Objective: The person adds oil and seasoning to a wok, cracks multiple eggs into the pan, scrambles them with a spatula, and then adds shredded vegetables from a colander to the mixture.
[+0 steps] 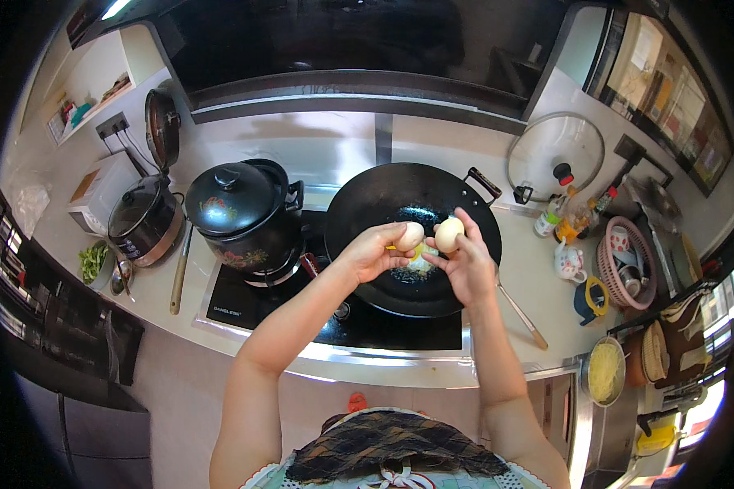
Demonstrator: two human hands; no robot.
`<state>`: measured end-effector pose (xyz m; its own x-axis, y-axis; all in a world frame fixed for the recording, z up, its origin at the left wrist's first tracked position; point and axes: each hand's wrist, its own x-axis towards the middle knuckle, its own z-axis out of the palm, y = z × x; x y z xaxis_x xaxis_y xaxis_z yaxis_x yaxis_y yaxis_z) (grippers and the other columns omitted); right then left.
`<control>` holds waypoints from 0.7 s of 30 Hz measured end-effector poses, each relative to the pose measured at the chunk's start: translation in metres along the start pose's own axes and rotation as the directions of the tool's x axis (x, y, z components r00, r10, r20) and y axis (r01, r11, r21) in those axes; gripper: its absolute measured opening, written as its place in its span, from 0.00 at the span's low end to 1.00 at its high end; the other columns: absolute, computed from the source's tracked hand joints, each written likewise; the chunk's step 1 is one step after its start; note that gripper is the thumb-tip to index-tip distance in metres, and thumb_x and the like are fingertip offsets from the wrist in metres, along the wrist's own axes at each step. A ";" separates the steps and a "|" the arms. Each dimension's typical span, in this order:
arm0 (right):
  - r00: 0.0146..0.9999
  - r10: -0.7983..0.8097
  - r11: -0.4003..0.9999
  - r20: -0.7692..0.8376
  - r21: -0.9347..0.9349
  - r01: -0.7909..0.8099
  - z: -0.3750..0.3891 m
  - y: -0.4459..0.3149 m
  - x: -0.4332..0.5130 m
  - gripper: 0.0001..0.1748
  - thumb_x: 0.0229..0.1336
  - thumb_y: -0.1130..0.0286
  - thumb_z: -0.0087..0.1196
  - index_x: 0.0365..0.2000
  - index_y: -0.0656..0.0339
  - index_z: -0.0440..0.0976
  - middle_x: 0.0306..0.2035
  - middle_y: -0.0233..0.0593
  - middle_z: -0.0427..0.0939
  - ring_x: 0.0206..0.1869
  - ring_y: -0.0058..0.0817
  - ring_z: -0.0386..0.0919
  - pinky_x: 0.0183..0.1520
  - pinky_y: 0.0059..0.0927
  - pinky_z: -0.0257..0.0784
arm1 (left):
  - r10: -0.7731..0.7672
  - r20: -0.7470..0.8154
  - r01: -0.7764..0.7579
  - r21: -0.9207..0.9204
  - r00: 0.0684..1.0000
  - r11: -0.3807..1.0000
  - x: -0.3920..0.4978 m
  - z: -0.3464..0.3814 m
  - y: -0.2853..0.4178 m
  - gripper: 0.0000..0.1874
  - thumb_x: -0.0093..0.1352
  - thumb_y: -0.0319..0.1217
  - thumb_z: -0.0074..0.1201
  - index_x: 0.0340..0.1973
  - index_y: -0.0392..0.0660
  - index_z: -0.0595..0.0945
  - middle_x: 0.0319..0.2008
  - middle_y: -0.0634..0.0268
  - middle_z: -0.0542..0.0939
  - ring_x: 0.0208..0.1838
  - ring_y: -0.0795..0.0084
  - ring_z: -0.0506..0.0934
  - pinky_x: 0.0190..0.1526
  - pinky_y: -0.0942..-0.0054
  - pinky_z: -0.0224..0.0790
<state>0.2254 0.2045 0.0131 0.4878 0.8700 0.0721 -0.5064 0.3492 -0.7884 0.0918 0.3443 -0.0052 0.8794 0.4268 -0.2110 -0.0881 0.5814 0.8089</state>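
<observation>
My left hand (372, 252) grips a pale egg (410, 236) between thumb and fingers. A second, slightly yellower egg (449, 235) is in the fingers of my right hand (472, 264). The two eggs are close together but apart, above the middle of a large black wok (361, 195). Beneath my fingers, cracked egg (424, 259) with white and yellow parts lies in the wok's bottom, partly hidden by my hands. Whether the shells I hold are cracked cannot be seen. The wok sits on the right side of a black gas hob (379, 333).
Left of the wok stands a lidded black pot (238, 214). A wooden-handled utensil (526, 318) lies at the right. Beyond it are sauce bottles (569, 223), a teapot (569, 261), a pink basket (605, 269) and a bowl of pale shreds (605, 370). A range hood (361, 101) hangs ahead.
</observation>
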 end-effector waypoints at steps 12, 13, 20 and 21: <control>0.956 0.260 0.537 0.135 -0.843 -0.027 0.007 -0.035 0.044 0.29 0.48 0.63 0.63 0.51 0.63 0.73 0.37 0.43 0.79 0.28 0.20 0.78 0.29 0.19 0.77 | -0.024 0.014 0.017 0.380 1.000 0.925 0.008 0.015 0.028 0.22 0.69 0.39 0.53 0.51 0.38 0.68 0.40 0.57 0.76 0.38 0.72 0.77 0.38 0.75 0.75; 0.954 0.276 0.487 0.120 -0.873 -0.031 0.004 -0.037 0.046 0.28 0.47 0.61 0.63 0.49 0.64 0.74 0.38 0.44 0.79 0.29 0.21 0.79 0.30 0.20 0.78 | -0.018 0.039 -0.001 0.431 0.999 0.902 0.007 0.016 0.027 0.23 0.68 0.38 0.55 0.52 0.37 0.67 0.41 0.57 0.75 0.40 0.71 0.78 0.39 0.74 0.75; 0.946 0.295 0.353 0.134 -0.936 0.023 -0.009 -0.032 0.046 0.23 0.45 0.62 0.64 0.43 0.63 0.78 0.33 0.41 0.79 0.27 0.21 0.78 0.28 0.19 0.76 | 0.096 0.070 -0.115 0.762 0.993 0.637 0.009 0.023 0.015 0.24 0.64 0.33 0.59 0.51 0.31 0.71 0.43 0.53 0.77 0.39 0.70 0.80 0.36 0.74 0.78; 0.946 0.299 0.352 0.122 -0.936 0.009 -0.010 -0.031 0.047 0.23 0.46 0.62 0.64 0.42 0.64 0.78 0.33 0.40 0.79 0.27 0.20 0.77 0.28 0.19 0.76 | 0.110 0.071 -0.121 0.808 0.991 0.576 0.010 0.022 0.015 0.24 0.64 0.33 0.59 0.51 0.32 0.72 0.43 0.53 0.78 0.39 0.70 0.80 0.37 0.74 0.78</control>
<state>0.2709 0.2312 0.0344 0.2232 0.9703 -0.0933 0.4920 -0.1948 -0.8485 0.1100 0.3416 0.0169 0.8953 0.4379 -0.0816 0.2208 -0.2771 0.9351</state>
